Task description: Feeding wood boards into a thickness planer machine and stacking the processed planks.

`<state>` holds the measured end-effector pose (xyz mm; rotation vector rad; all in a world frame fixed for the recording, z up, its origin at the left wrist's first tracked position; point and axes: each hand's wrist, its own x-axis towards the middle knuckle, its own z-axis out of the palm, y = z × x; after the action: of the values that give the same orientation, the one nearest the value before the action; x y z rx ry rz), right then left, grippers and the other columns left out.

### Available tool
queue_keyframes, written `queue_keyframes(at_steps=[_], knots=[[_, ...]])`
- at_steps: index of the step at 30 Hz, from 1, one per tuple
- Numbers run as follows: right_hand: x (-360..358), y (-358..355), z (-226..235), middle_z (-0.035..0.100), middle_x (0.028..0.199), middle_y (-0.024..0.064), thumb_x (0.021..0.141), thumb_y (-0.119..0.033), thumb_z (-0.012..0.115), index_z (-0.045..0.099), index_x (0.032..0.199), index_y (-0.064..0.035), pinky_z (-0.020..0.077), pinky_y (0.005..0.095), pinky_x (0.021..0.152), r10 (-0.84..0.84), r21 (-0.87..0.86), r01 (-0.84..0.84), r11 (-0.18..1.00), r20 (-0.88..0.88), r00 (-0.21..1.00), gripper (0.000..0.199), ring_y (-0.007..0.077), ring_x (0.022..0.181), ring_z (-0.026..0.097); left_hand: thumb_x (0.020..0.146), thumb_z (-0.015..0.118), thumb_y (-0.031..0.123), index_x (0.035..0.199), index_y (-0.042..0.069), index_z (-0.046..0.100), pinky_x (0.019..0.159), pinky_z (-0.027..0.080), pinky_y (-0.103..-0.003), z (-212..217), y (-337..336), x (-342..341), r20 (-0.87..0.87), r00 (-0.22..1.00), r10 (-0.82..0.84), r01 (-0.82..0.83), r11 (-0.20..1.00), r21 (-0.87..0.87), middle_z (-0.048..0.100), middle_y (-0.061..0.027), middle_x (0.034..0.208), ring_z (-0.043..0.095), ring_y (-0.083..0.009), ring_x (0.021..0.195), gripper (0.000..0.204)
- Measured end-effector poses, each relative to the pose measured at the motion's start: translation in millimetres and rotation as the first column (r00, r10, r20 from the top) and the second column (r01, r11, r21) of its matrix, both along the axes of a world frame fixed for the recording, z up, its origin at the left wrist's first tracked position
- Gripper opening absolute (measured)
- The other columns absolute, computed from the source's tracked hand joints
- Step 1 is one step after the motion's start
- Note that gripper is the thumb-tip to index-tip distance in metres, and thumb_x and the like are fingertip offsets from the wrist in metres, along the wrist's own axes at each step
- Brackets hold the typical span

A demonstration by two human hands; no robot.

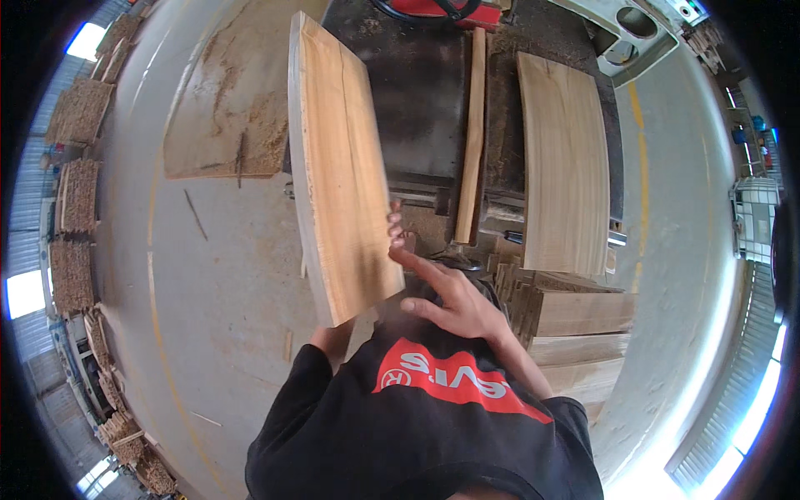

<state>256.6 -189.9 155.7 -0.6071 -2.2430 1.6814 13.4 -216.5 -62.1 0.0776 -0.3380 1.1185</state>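
Right now my left hand (333, 337) grips the board (342, 167) from below at frame center, tilted up; right hand (446, 296) splayed, w/ fingertips only on its edge. Could tip onto the saw table (417, 100).

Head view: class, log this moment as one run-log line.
left hand: under wooden board, supporting | right hand: open at board's edge | second board: flat on machine table

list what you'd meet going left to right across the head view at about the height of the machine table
stacks of cut wood pieces along the wall → sawdust-strewn flat board on the floor → large pale wooden plank held up on edge → narrow upright wooden strip → wide pale board lying flat on the machine
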Motion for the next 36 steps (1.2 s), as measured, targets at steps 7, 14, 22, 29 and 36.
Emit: queue_keyframes(at_steps=[7,14,22,29,36], knots=[[-8.3,-10.1,7.8,0.041,0.161,0.0229,0.088,-0.03,0.082,0.002,0.165,-0.0016,0.0311,0.0424,0.122,0.135,-0.177,-0.16,0.971,-0.145,0.98,0.115,0.0358,0.149,0.042,0.097,0.053,0.065,0.15,-0.001,0.044,0.086,0.049,-0.041,18.3,-34.1,-24.7,-0.293,0.95,0.11,-0.187,0.95,-0.251,0.06,-0.0159,0.123,0.059,-0.0272,0.108,0.085],[-2.3,-6.3,14.4,0.054,0.148,0.0301,0.086,-0.028,0.085,0.014,0.162,0.0068,0.0423,0.0397,0.114,-0.086,-0.291,0.062,0.955,-0.069,0.994,0.11,0.0355,0.139,0.054,0.094,0.048,0.079,0.13,-0.007,0.062,0.088,0.053,-0.033,64.7,-31.0,-27.0,-0.949,0.195,-0.249,-0.766,0.566,-0.306,0.069,-0.021,0.114,0.066,-0.0244,0.105,0.095],[-7.5,15.2,-52.0,0.055,0.146,0.0125,0.097,-0.011,0.071,0.035,0.155,0.007,0.0385,0.033,0.114,-0.407,-0.78,0.273,0.563,0.026,0.913,0.071,0.0176,0.135,0.051,0.098,0.072,0.039,0.144,-0.012,0.047,0.106,0.044,-0.033,102.1,-2.4,-58.0,-0.919,-0.32,-0.23,-0.789,0.601,0.124,0.062,-0.0184,0.133,0.059,-0.0214,0.121,0.073],[-29.9,35.4,-78.3,0.042,0.157,0.0146,0.095,-0.015,0.071,0.022,0.16,0.0034,0.034,0.0367,0.119,-0.535,-0.917,0.152,0.369,-0.076,0.841,0.084,0.0228,0.145,0.041,0.047,0.104,0.036,0.164,0.001,0.016,0.123,0.031,-0.044,166.3,5.7,-87.6,-0.618,-0.726,0.302,-0.033,0.882,0.469,0.025,-0.0294,0.165,0.028,-0.0379,0.154,0.151],[-48.1,36.3,-91.2,0.05,0.15,0.0187,0.094,-0.029,0.074,0.037,0.155,0.003,0.0327,0.0343,0.119,-0.527,-0.822,0.528,0.214,0.358,0.771,0.078,0.0241,0.141,0.045,0.031,0.103,0.047,0.163,0.001,0.02,0.125,0.023,-0.058,160.2,6.6,-88.5,-0.448,-0.827,0.34,0.214,0.927,0.307,0.01,-0.0431,0.162,0.015,-0.0543,0.154,0.163]])
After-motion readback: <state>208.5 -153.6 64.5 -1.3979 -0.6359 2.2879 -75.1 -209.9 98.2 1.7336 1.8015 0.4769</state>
